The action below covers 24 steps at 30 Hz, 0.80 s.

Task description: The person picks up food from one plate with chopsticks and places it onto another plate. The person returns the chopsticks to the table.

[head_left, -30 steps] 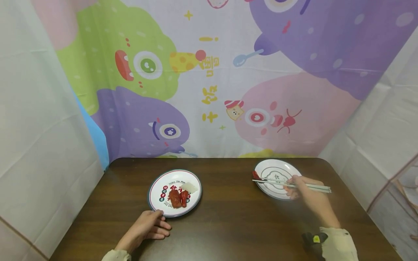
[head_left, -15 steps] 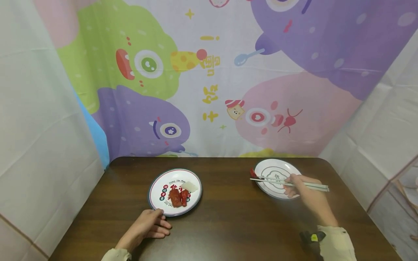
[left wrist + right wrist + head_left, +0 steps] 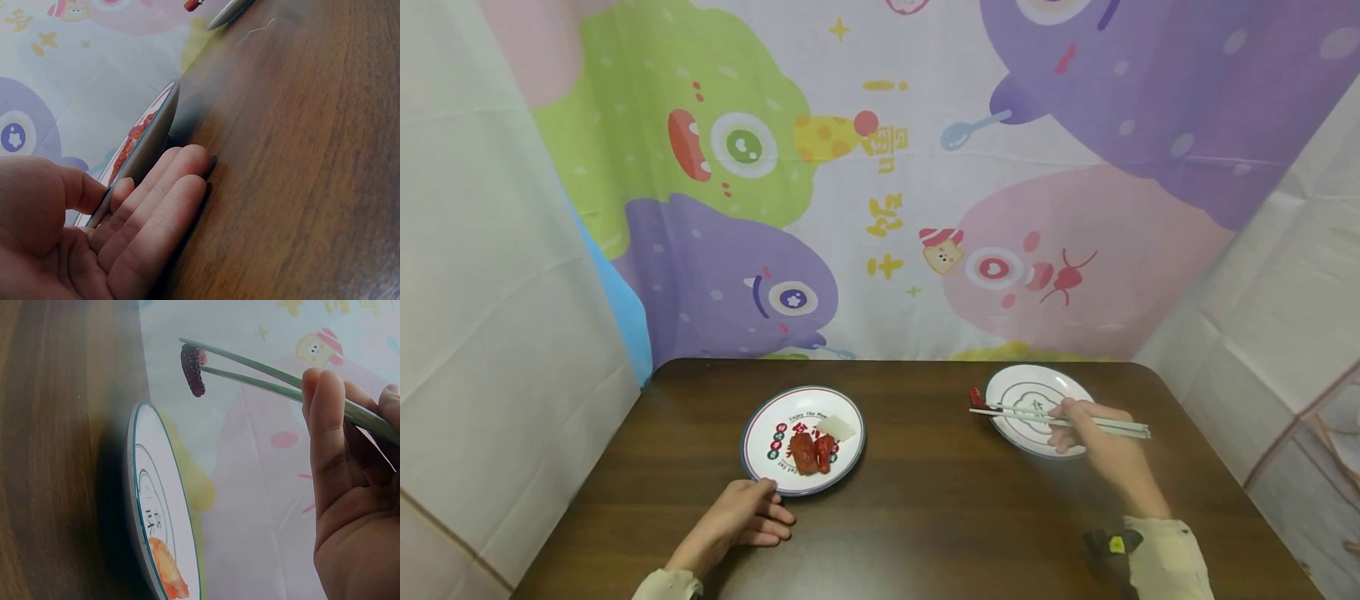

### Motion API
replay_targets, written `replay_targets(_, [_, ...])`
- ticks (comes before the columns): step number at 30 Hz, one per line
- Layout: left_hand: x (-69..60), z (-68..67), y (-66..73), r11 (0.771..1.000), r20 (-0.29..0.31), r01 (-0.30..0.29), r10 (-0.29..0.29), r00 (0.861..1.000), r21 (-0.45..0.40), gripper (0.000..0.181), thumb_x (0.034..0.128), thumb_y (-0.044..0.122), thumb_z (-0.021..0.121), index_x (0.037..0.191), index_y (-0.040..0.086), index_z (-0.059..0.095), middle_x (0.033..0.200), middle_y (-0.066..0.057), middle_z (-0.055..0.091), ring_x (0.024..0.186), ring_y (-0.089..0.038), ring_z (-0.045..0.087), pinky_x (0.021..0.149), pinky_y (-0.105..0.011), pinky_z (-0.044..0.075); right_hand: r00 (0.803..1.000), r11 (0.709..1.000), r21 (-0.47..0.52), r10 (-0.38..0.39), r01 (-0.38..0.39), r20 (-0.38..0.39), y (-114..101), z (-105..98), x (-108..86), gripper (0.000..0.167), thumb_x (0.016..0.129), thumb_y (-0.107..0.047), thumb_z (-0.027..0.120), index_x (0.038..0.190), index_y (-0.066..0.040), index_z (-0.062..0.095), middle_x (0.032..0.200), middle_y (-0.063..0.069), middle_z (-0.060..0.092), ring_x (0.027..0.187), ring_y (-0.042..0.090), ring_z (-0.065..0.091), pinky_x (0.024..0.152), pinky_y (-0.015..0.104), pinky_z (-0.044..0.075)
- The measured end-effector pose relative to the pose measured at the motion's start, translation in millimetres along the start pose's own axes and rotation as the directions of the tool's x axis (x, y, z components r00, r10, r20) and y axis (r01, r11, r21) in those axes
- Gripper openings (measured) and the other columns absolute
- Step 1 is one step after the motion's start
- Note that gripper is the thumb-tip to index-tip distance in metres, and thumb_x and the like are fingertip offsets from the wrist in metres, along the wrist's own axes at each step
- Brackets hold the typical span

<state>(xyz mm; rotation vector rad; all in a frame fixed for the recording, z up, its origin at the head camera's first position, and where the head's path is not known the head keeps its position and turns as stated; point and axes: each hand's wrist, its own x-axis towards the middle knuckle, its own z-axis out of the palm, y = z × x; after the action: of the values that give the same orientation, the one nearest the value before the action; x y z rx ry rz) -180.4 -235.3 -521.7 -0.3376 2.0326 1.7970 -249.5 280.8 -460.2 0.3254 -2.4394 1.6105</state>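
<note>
My left hand (image 3: 740, 518) pinches the near rim of the left plate (image 3: 762, 457) between thumb and index finger; its other fingers lie straight beside the rim. On that plate are a brown-red piece of food (image 3: 803, 454), a red piece (image 3: 824, 452) and a pale white piece (image 3: 836, 428). My right hand (image 3: 1105, 442) holds a pair of pale green chopsticks (image 3: 250, 375) above the right plate (image 3: 1070, 386). Between the chopstick tips hangs a dark red, ridged piece of food (image 3: 193, 370), just off the plate's left side. An orange piece of food (image 3: 167, 569) lies on the right plate, hidden by my hand in the head view.
Both plates stand on a dark brown wooden table (image 3: 917, 517). Behind it hangs a cartoon-printed curtain (image 3: 887, 317). Pale cloth walls (image 3: 527, 333) close off the left and right sides.
My right hand has moved slightly left, carrying the chopsticks and the dark red piece farther past the right plate's left edge. My left hand stays at the left plate's rim.
</note>
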Motion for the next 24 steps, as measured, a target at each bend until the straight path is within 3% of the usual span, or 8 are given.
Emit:
replay_targets(9, [0.4,-1.4,0.0,1.0,0.022,-0.005,0.005,1.0,0.003,0.027,0.0994,0.021,0.042,0.095,-0.001,0.057,0.083,-0.01,0.076,0.07,-0.02,0.076,0.063,-0.033,0.065,1.0,0.999,0.044,-0.005,0.004,0.016,-3.9,6.1,1.3,0.042,0.109,-0.027,0.051,0.104,0.012,0.069,0.074,0.009,0.074,0.062,0.016,0.072,0.06,0.037,0.064])
replay_targets(17, [-0.2,-2.1,-1.7,1.0,0.024,-0.01,0.01,1.0,0.005,0.026,0.0985,0.02,0.043,0.093,-0.001,0.057,0.082,-0.01,0.076,0.07,-0.02,0.076,0.063,-0.033,0.065,1.0,1.0,0.02,-0.012,0.012,0.009,-3.4,11.5,3.3,0.04,0.109,-0.026,0.052,0.105,0.009,0.07,0.073,0.008,0.074,0.061,0.014,0.07,0.057,0.031,0.061])
replay_targets(24, [0.4,-1.6,-0.6,1.0,0.023,-0.019,0.019,1.0,0.011,0.027,0.099,0.02,0.042,0.094,-0.001,0.057,0.083,-0.01,0.076,0.07,-0.02,0.076,0.063,-0.034,0.065,1.0,1.0,0.017,-0.025,0.025,0.008,-4.4,13.9,4.4,0.04,0.109,-0.025,0.051,0.103,0.009,0.07,0.073,0.008,0.074,0.062,0.015,0.07,0.06,0.035,0.063])
